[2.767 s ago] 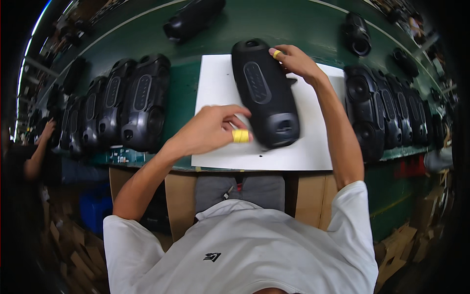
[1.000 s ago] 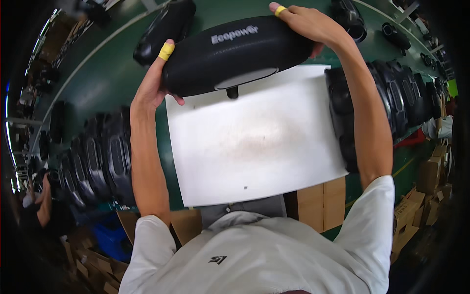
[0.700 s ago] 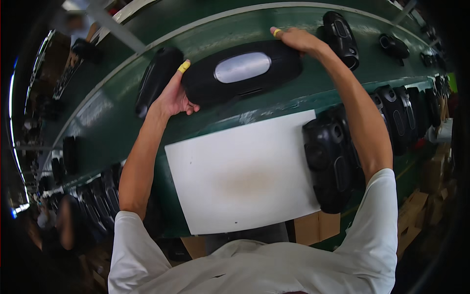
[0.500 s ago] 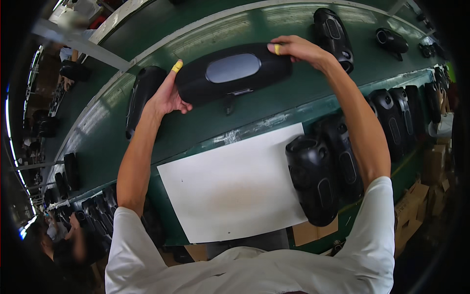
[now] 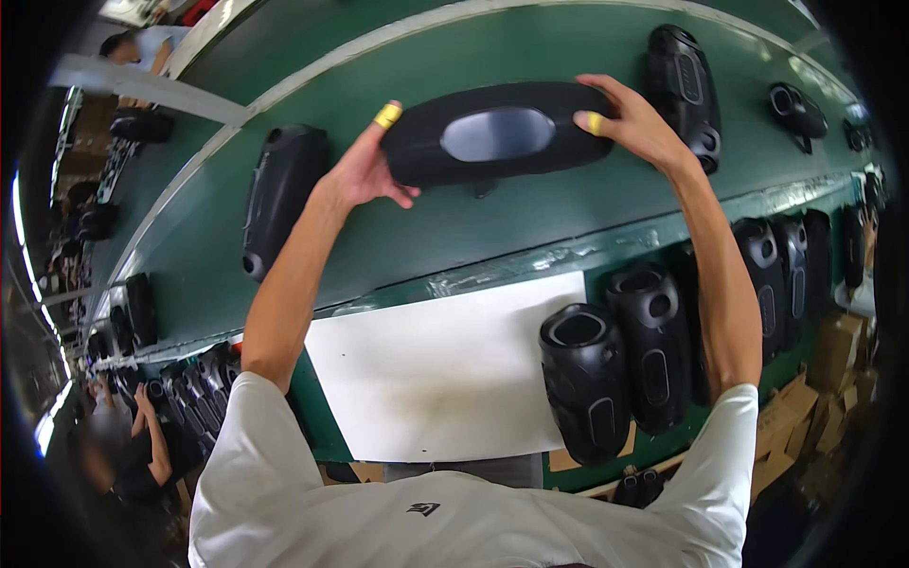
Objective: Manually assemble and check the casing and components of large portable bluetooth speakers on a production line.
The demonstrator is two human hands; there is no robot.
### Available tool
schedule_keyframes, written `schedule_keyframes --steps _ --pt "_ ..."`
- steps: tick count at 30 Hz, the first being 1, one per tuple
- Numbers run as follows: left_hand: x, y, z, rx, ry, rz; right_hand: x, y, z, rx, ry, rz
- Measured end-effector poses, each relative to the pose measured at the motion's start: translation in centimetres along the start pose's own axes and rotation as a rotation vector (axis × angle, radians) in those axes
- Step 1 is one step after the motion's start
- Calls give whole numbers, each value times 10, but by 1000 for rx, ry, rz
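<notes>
1. Two hands hold one long black speaker shell, lying crosswise on the green conveyor belt; an oval grey panel on it faces up.
2. Left hand is closed on the shell's left end, thumb underneath toward the person, fingers wrapped over the far side; a yellow band shows on one fingertip.
3. Right hand clasps the shell's right end, fingers spread along the far edge, one of them also wrapped in yellow.
4. Whether the shell rests fully on the belt or sits just above it cannot be told; a small dark stub shows at its near edge.
5. Just beyond the right hand, another black speaker lies lengthwise on the belt, close to the held shell's right end.
6. To the left, a third black speaker lies lengthwise on the belt, apart from the left hand.
7. Farther right on the belt sits a smaller black part.
8. Nearer the person, past the belt's edge, a white mat covers the workbench.
9. Beside the mat on its right, a row of black speaker shells stands on end, packed side by side.
10. At lower left, more black shells are lined up, and another person sits near them.
</notes>
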State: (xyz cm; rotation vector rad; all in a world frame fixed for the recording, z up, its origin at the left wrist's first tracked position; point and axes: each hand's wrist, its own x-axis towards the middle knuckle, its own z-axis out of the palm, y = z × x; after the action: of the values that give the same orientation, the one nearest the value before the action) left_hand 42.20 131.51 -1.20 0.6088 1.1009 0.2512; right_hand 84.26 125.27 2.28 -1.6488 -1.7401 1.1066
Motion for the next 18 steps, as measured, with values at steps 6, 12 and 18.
schedule_keyframes --steps 6,12,18 --pt "7 -4 -23 120 -187 260 -12 18 1 -32 4 64" --pt "2 14 -11 344 -136 352 -12 21 1 -40 60 20" --pt "14 28 -1 418 -80 528 -11 35 -4 -44 159 -19"
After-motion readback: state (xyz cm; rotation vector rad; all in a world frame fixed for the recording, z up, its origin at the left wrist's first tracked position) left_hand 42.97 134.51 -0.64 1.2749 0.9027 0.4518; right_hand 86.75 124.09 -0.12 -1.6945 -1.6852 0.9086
